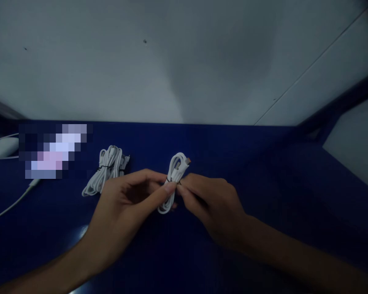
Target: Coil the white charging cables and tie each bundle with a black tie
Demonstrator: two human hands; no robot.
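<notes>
Both hands meet over the blue table (263,196) around a coiled white cable bundle (175,169). My left hand (125,204) pinches the bundle's middle with thumb and forefinger. My right hand (211,204) pinches it from the other side, at a thin dark tie round the coil. The bundle stands nearly upright, one loop above the fingers and one below. A connector end shows at its top right.
A second white cable bundle (106,169), tied with dark bands, lies on the table to the left. A white mouse-like object (1,148) and a loose white cord (12,204) sit at the far left. A white wall (171,61) rises behind the table.
</notes>
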